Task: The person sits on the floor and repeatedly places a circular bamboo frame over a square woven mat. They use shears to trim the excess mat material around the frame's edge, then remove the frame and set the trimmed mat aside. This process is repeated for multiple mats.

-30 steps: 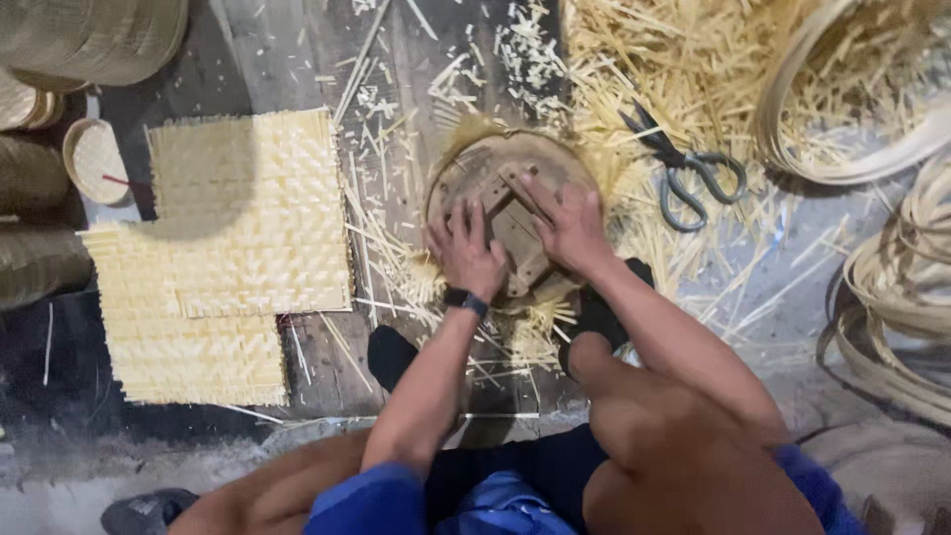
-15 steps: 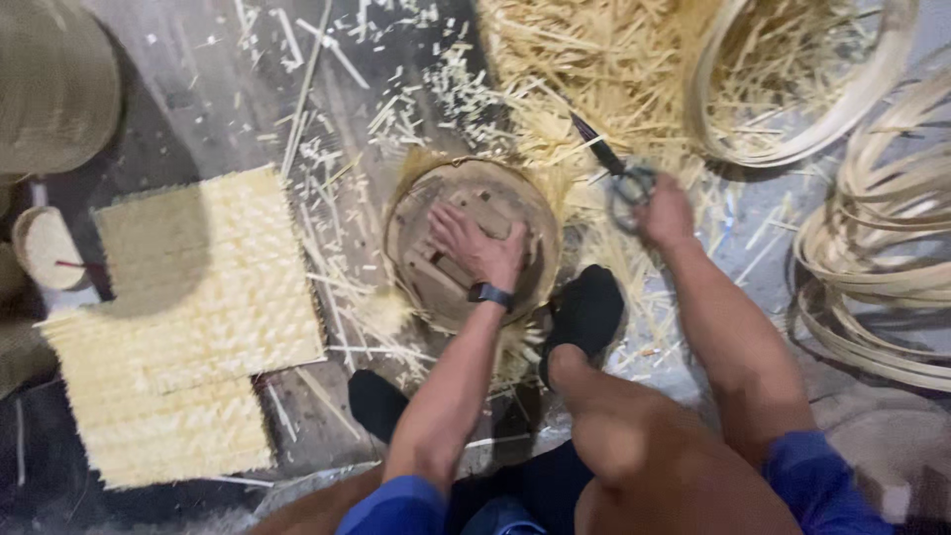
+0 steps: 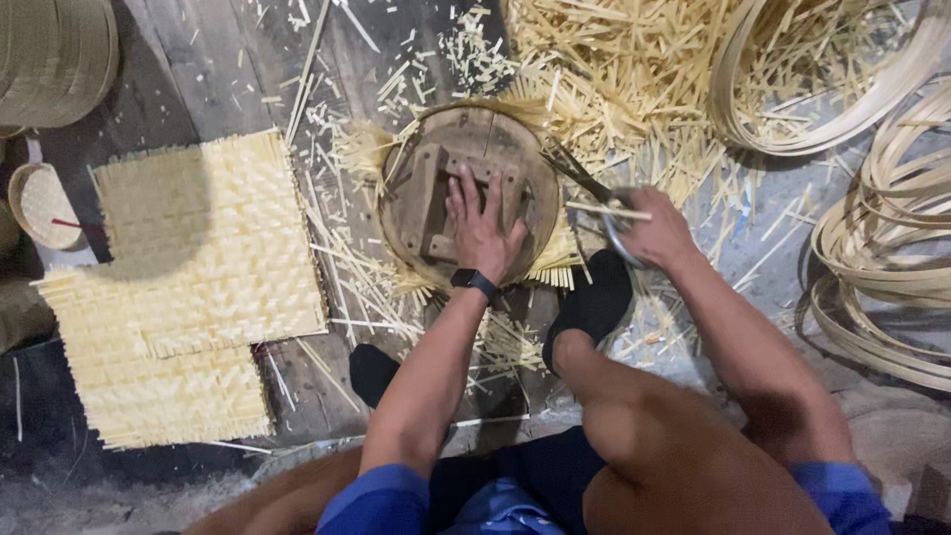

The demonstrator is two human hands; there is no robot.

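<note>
My left hand [image 3: 482,230] presses flat, fingers spread, on a round wooden form [image 3: 466,188] that lies on a woven bamboo mat whose frayed strips stick out around it. A dark watch is on that wrist. My right hand [image 3: 654,233] grips the handles of a pair of metal scissors [image 3: 586,185]. The blades point up-left and touch the right rim of the form, among the protruding strips. My black-socked foot [image 3: 594,302] rests just below the form.
Two square woven bamboo mats [image 3: 198,267] lie overlapped at left. Cut bamboo slivers [image 3: 614,69] litter the floor at top. Bent bamboo hoops [image 3: 822,89] and coiled strips [image 3: 892,248] lie at right. A small round basket [image 3: 45,203] sits at far left.
My right hand left the wooden form, reached right to the scissors, picked them up and brought the blades to the form's right rim. My left hand stayed pressing on the form.
</note>
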